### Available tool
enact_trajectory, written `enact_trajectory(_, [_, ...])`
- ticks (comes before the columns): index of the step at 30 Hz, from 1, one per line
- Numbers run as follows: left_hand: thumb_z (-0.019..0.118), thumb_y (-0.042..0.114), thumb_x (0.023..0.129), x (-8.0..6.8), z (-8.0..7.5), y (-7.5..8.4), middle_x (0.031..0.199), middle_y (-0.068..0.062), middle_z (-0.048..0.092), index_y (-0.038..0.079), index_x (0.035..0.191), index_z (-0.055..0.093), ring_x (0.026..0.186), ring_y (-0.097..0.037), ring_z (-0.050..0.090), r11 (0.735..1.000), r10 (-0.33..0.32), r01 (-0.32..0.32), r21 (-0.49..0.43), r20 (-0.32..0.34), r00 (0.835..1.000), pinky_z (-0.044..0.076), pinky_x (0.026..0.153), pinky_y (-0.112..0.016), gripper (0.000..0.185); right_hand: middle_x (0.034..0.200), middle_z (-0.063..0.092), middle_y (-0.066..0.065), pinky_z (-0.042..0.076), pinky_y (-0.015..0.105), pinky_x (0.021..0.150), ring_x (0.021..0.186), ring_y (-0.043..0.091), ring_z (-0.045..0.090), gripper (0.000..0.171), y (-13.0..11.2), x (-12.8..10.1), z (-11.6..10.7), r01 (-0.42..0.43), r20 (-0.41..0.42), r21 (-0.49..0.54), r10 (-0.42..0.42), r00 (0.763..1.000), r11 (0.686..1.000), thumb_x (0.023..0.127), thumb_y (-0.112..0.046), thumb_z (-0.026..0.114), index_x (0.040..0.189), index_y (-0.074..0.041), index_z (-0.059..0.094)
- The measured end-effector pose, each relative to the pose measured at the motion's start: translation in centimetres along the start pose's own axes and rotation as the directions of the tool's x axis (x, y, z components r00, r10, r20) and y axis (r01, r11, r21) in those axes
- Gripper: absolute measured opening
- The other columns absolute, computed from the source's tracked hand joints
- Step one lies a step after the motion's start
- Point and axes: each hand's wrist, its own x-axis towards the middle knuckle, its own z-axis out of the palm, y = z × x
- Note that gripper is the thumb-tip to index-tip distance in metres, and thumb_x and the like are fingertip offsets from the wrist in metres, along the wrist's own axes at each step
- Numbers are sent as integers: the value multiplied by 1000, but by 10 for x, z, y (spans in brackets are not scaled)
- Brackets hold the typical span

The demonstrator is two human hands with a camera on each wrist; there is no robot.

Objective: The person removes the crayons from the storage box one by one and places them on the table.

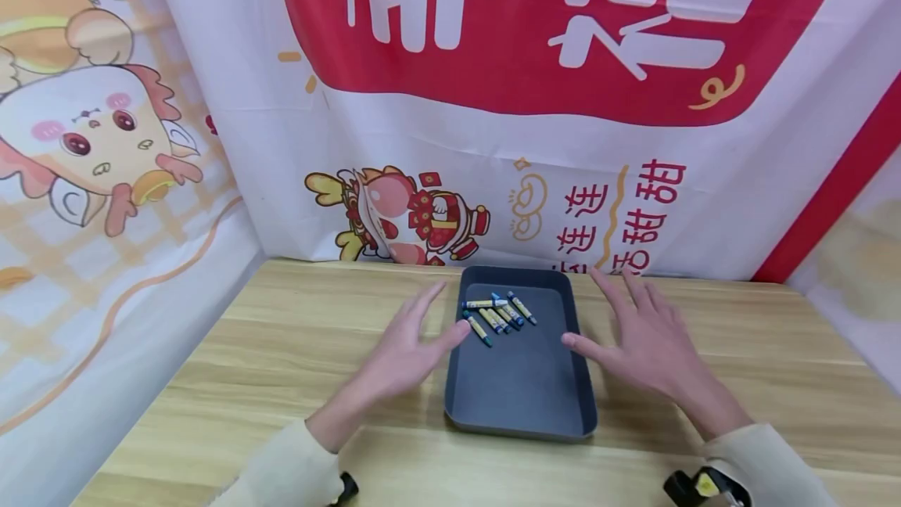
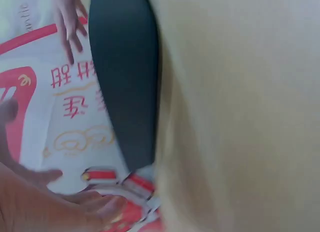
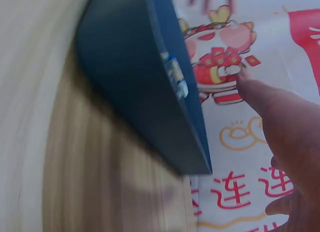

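Bench (image 1: 296,350) carries a dark tray (image 1: 524,405) sitting between both sets of fingers, crayons (image 1: 497,313) bunched at its far end. Left hand (image 1: 404,350) and right hand (image 1: 644,339) flank it with fingers spread, holding nothing. Best grip, I'd judge: close evenly on both long rims, level, so crayons don't roll.

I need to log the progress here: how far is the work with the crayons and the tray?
Done, as it looks: several crayons lie together in the far part of the dark tray, none on the wooden table. In hand: nothing; the left hand and right hand hover open on either side of the tray, thumbs near its rim, with no grip on anything. Left: moving the tray or crayons has not started.
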Motion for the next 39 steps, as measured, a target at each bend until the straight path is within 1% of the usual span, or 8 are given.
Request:
enact_trajectory(2, [63,77,92,-2,4,-2,177,-4,28,46,165,29,161,-39,32,979,-78,83,-187,32,996,35,120,-73,86,174,21,29,22,85,117,154,62,24,109,-7,6,1,7,-5,94,-6,1000,996,89,-81,62,172,-27,17])
enact_trajectory(6, [71,60,95,-7,12,-6,174,-11,33,32,165,36,155,-41,41,875,-181,203,-440,92,979,43,119,-65,84,171,33,24,32,77,119,155,52,34,100,-21,21,3,8,-23,275,-2,1000,961,94,-68,68,170,-20,25])
enact_trajectory(9, [74,47,98,-9,18,-8,172,-16,36,24,165,38,153,-43,45,812,-213,239,-533,111,971,43,120,-61,80,169,41,20,38,72,118,153,48,41,92,-33,32,5,-29,-16,400,38,999,916,96,-62,69,168,-21,30])
enact_trajectory(14, [73,29,100,-9,26,-15,170,-20,39,18,165,39,151,-43,47,759,-218,247,-602,122,968,44,120,-59,74,157,56,18,48,63,114,145,41,53,76,-46,48,12,-91,26,596,95,995,798,99,-50,72,162,-22,43])
enact_trajectory(19, [69,16,102,-8,30,-21,169,-21,39,16,165,38,152,-42,46,740,-202,248,-625,145,969,44,121,-58,70,144,66,16,49,55,114,135,35,61,61,-52,63,27,-106,68,738,83,994,667,99,-38,75,153,-18,54])
enact_trajectory(28, [65,6,101,-7,32,-26,169,-24,38,13,166,36,148,-41,52,723,-157,249,-644,198,968,46,120,-54,71,134,71,12,51,49,112,125,28,66,43,-68,83,54,-99,80,834,58,995,543,99,-26,76,140,-15,68])
enact_trajectory(31, [64,5,101,-6,33,-26,168,-24,40,12,166,36,144,-40,56,721,-145,241,-649,199,969,47,119,-54,71,132,73,11,54,46,109,122,25,67,40,-73,89,61,-100,81,839,59,995,534,99,-24,76,137,-14,70])
enact_trajectory(39, [64,2,100,-5,33,-28,166,-24,43,14,164,40,144,-41,56,730,-130,222,-646,188,974,50,116,-52,70,127,77,11,56,46,107,116,25,71,38,-79,97,74,-94,70,806,65,995,584,97,-20,78,133,-9,74])
